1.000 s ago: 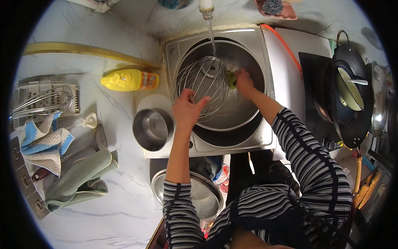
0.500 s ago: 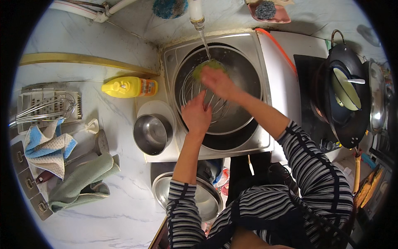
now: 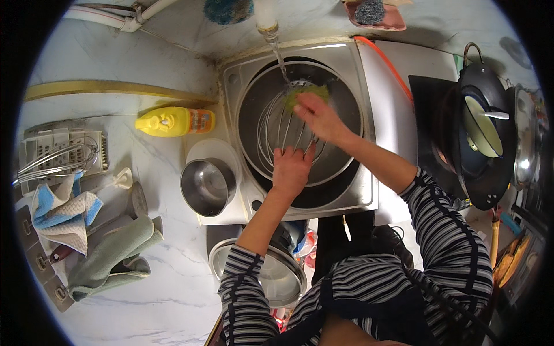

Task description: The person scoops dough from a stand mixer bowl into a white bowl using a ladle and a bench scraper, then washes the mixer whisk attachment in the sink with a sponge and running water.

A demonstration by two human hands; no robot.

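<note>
A large balloon-shaped wire whisk (image 3: 266, 131) lies in a round metal basin (image 3: 345, 106) set in the sink (image 3: 365, 173). My left hand (image 3: 293, 172) is closed on the whisk's wires at the near side of the basin. A green scouring pad (image 3: 292, 102) is in my right hand (image 3: 323, 118), pressed against the whisk's far end. Part of the pad is hidden under my fingers. From the tap (image 3: 266, 20) a stream of water (image 3: 281, 59) runs down onto that end.
Left of the sink stand a small steel pot (image 3: 208, 187) and a yellow bottle (image 3: 170, 121). Farther left lie another whisk (image 3: 63, 155), a grater (image 3: 86, 141) and cloths (image 3: 115, 254). A black wok (image 3: 482, 179) rests at the right.
My left hand has shifted right and nearer along the whisk. My right hand has moved slightly right with the scouring pad, and the whisk's far end now shows more.
</note>
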